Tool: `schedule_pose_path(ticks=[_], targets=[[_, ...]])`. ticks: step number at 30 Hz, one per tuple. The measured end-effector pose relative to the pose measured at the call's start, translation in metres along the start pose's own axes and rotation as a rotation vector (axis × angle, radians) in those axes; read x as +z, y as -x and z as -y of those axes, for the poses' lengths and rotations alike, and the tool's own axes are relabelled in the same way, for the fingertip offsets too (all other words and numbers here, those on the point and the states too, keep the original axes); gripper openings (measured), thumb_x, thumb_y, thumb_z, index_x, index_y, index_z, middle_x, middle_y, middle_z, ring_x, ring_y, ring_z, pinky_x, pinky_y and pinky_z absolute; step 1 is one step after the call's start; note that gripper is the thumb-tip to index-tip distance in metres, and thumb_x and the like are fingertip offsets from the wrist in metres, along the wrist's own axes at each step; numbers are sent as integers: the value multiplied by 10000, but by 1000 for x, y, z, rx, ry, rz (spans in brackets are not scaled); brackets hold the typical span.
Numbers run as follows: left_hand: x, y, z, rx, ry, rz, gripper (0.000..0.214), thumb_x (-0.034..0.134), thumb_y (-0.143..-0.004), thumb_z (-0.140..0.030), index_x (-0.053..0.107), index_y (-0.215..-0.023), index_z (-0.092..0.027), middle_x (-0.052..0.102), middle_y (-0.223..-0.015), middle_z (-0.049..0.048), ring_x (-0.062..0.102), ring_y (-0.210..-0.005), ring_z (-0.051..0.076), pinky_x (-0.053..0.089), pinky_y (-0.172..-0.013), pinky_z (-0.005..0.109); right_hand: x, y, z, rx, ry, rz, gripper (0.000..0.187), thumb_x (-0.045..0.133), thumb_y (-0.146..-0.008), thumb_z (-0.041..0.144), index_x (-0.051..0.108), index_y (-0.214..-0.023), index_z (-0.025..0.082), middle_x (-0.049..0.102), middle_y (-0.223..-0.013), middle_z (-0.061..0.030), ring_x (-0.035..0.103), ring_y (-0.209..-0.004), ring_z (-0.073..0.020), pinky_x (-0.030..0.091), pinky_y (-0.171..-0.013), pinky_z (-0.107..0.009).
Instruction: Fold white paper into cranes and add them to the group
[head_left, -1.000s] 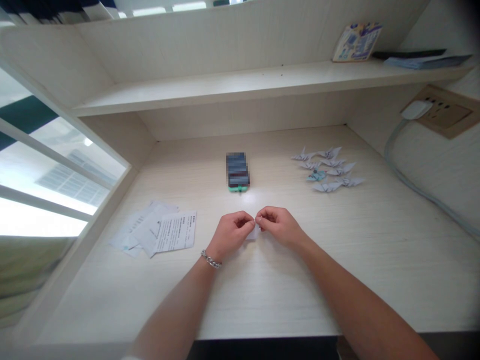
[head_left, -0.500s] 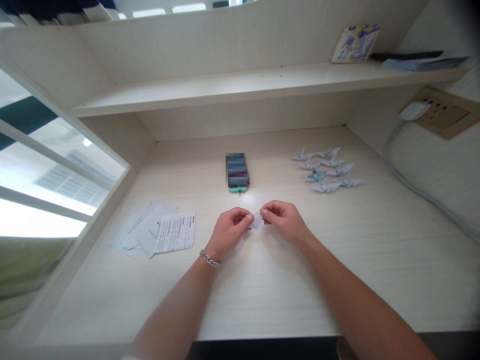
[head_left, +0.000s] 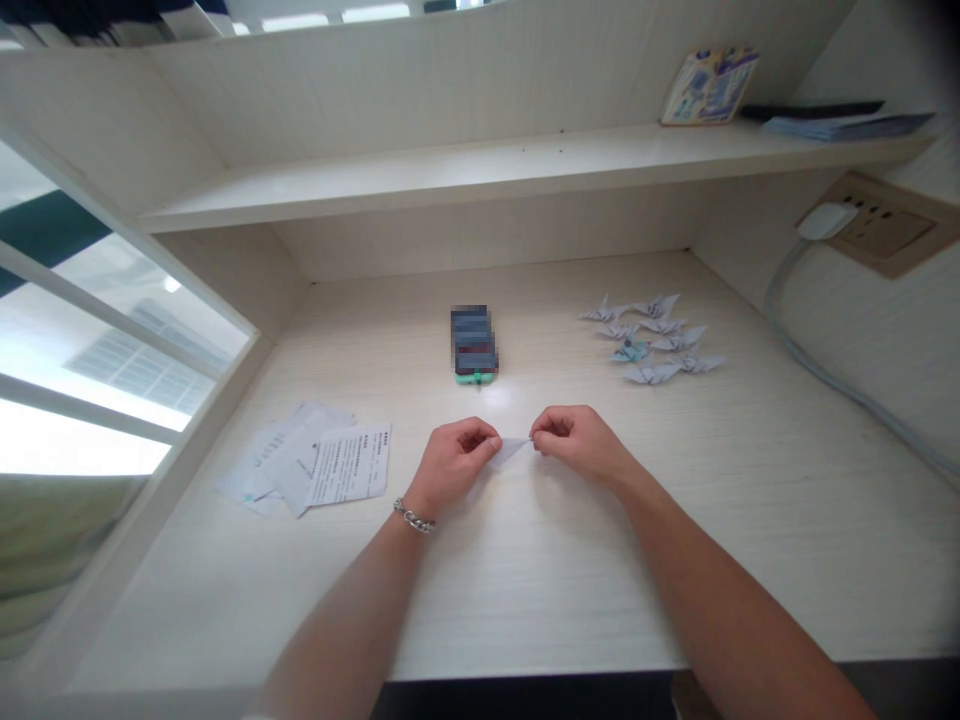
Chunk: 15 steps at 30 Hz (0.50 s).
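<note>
A small folded piece of white paper (head_left: 511, 452) is stretched between my hands, just above the desk. My left hand (head_left: 459, 458), with a chain bracelet on its wrist, pinches the paper's left end between thumb and fingers. At the opposite end, my right hand (head_left: 576, 440) grips the narrow pointed tip with thumb and forefinger. The paper shows a tapering, roughly triangular shape. Several folded paper cranes (head_left: 676, 338) stand together at the back right, and one of them, a blue paper crane (head_left: 630, 351), differs in colour.
A phone (head_left: 473, 340), its screen blurred out, lies beyond my hands. Loose printed sheets (head_left: 349, 466) overlap at the left. A shelf (head_left: 420, 178) spans the back, carrying a small box (head_left: 709, 87). A grey cable (head_left: 806, 362) runs from the wall socket (head_left: 892, 225) on the right.
My right hand has shifted slightly right and my left slightly left, so the gap between them is wider. More of the folded paper shows, now drawn into a point toward my right fingers.
</note>
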<state>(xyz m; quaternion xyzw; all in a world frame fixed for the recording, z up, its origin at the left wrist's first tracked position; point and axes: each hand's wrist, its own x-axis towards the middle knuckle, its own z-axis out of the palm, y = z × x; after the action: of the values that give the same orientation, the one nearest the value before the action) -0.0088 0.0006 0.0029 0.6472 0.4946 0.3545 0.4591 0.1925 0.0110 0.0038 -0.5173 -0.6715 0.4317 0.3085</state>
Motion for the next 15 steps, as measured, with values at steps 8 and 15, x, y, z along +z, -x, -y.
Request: schedule_pose_path(ticks=[8,15], targets=[[3,-1,3,-39,60,-20,217,556,-741,-340,621,-755,-134,610,-684,36,531,-617,121,419,-567,223,21,-3,0,15,-258,23,189,538,-742,323,605,-779,150,602,-639,-11,570,-593,-133,439,-565,-244],[9,3,-5,-17,-45,55,176,503,-739,-264,635,-708,-152,635,-683,29,549,-622,127,418,-573,220,21,-1,1,3,-162,92,142,540,-723,268,617,-716,149,594,-597,-5,544,-570,-126,415,-536,-231]])
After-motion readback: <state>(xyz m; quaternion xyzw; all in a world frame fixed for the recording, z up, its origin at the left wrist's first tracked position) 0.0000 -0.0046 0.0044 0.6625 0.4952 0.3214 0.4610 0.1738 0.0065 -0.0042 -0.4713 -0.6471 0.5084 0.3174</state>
